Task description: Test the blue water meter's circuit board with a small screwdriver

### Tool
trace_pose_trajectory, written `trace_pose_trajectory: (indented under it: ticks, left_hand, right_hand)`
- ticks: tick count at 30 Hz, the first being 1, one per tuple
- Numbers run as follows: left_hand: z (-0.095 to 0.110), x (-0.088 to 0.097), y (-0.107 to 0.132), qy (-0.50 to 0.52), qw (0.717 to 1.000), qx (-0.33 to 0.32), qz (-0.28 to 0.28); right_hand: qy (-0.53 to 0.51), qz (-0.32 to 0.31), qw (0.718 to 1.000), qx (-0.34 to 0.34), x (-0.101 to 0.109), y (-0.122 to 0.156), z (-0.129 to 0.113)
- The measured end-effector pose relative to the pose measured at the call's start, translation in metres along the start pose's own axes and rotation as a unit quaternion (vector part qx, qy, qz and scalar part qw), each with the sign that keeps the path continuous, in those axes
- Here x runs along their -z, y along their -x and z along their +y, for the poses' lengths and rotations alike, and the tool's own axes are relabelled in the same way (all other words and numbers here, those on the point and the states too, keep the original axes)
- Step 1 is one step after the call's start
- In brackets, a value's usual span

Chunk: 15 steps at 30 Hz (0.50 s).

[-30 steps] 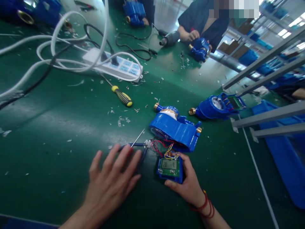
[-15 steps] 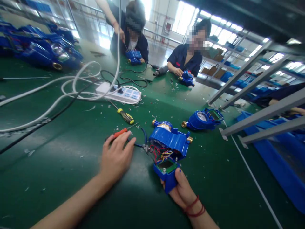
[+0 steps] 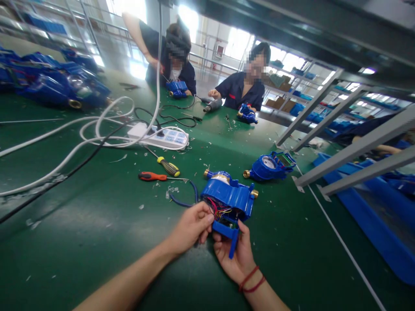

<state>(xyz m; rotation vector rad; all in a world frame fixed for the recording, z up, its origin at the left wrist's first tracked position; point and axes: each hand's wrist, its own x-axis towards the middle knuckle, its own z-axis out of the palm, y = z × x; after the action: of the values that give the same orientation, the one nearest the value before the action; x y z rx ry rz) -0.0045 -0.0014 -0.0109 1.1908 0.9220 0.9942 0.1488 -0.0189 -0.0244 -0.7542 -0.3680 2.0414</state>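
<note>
A blue water meter [image 3: 227, 194] with brass ends lies on the green table, its electronics housing turned towards me. Red and yellow wires [image 3: 223, 211] run from it to a blue display cover [image 3: 227, 231] with a circuit board inside. My right hand [image 3: 236, 255], a red cord at its wrist, holds this cover tilted from below. At the cover's left corner my left hand [image 3: 194, 226] is closed, its fingertips pinching at the red wires. Blue-handled pliers [image 3: 195, 191] lie beside the meter, their jaws hidden by my left hand.
An orange screwdriver [image 3: 152, 176] and a yellow-black screwdriver [image 3: 169, 166] lie left of the meter. Behind are a power strip [image 3: 158, 136] with looping cables and another meter [image 3: 269, 166]. Grey rack legs [image 3: 356, 147] and a blue bin [image 3: 366, 216] stand right. Two co-workers sit opposite.
My left hand has left the orange screwdriver and moved right to the wires. My right hand has tipped the display cover, so its board shows less.
</note>
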Motion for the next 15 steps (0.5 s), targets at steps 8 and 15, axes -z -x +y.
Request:
trace_pose_trajectory:
  ticks: [8, 15]
  left_hand:
    - [-0.004, 0.009, -0.015, 0.150, 0.982, 0.007, 0.113]
    - [-0.005, 0.008, -0.026, 0.226, 0.965, 0.022, 0.130]
  right_hand:
    - [0.151, -0.051, 0.981, 0.111, -0.003, -0.015, -0.002]
    - [0.262, -0.047, 0.947, 0.180, 0.001, -0.038, -0.021]
